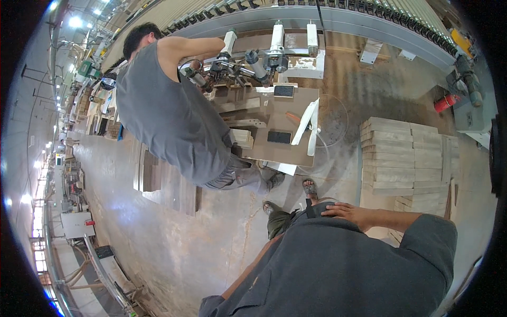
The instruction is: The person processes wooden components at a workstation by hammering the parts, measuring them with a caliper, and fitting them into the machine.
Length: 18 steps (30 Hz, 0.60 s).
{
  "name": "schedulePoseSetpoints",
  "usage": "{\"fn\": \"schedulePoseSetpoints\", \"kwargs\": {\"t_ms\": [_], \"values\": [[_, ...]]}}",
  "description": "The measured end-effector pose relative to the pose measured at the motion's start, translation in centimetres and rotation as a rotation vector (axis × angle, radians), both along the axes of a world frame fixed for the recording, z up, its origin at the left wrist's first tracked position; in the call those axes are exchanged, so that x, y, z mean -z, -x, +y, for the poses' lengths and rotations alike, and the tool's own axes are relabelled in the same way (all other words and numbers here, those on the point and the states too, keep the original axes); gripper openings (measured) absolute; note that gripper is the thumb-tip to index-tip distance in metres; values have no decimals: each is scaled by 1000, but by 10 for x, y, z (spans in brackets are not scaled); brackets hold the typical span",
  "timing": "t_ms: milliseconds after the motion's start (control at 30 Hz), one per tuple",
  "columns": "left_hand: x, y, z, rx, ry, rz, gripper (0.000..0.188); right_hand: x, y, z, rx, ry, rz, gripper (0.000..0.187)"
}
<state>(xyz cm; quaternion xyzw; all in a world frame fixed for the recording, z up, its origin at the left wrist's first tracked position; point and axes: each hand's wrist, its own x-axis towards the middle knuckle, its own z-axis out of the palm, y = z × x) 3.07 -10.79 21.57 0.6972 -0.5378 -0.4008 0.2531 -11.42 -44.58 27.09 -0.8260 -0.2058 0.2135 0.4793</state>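
My right hand (350, 212) rests flat on my own waist against my grey shirt (338, 264), holding nothing, its fingers slightly apart. My left hand is hidden; only the left upper arm shows along my side. My sandalled feet (310, 187) stand on the concrete floor. In front of me a co-worker in a grey sleeveless shirt (169, 121) leans over a brown machine table (274, 150), with both hands at the pneumatic clamps (248, 63) at its far end.
Stacks of pale wooden boards (406, 150) stand to my right. A red fire extinguisher (446, 102) sits by a machine at the far right. Dark wooden panels (169, 182) lie on the floor behind the co-worker. A long roller conveyor (338, 13) runs across the back.
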Motion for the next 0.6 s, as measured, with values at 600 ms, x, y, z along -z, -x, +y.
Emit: {"fn": "schedulePoseSetpoints", "kwargs": {"t_ms": [600], "values": [[-9,-5,-3,13,-4,8,41,3,-4,-3,8,-7,-24,82]]}}
